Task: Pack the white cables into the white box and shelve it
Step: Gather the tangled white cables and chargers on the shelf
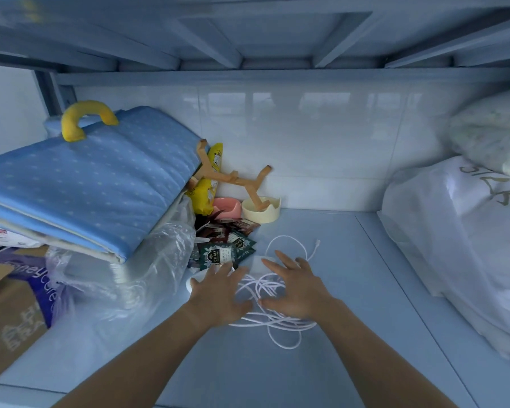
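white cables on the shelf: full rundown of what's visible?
The white cables are thin, round and smooth-looking, lying in a loose tangle of overlapping loops on the blue shelf surface. One strand arcs toward the back and ends in a small connector. The left hand and right hand are spread over the tangle, hiding its middle; no grip shows.

Single head-worn view, close above the shelf (321, 363), angled forward and down toward the tiled back wall (306, 148).
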A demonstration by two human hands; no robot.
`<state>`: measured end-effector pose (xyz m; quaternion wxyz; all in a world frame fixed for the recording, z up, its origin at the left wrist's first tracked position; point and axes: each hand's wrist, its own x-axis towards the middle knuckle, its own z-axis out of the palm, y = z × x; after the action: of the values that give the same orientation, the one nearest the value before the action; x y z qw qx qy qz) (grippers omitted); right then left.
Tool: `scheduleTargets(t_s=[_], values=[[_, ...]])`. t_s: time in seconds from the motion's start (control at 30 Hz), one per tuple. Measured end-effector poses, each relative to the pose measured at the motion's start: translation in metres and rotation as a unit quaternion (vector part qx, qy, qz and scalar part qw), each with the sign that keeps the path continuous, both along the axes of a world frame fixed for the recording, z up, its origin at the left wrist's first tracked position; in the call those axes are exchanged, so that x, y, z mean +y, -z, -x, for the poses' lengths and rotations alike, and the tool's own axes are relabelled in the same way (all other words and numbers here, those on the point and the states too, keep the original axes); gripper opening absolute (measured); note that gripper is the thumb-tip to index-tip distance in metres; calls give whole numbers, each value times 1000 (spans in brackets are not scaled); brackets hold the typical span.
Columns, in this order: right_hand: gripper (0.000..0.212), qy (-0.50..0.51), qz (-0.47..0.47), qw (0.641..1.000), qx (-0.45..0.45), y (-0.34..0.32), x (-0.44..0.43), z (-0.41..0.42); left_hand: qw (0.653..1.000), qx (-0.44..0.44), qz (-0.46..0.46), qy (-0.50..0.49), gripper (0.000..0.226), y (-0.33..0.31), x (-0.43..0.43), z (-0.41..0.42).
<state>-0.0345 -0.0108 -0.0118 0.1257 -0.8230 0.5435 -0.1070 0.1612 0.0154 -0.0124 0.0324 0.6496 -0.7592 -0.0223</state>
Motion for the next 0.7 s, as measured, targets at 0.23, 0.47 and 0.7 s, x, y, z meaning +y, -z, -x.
scheduleTargets(t_s=[0.23, 0.47, 0.7], values=[[72, 10, 70, 997, -13, 6, 6, -4, 999, -12, -4, 30, 74, 4, 4, 0], [64, 26, 116, 993, -18, -2, 10, 6, 994, 35, 37, 97, 70, 6, 8, 12], [86, -24, 18, 999, -9, -5, -11, -2, 975, 133, 110, 140, 75, 7, 2, 21]])
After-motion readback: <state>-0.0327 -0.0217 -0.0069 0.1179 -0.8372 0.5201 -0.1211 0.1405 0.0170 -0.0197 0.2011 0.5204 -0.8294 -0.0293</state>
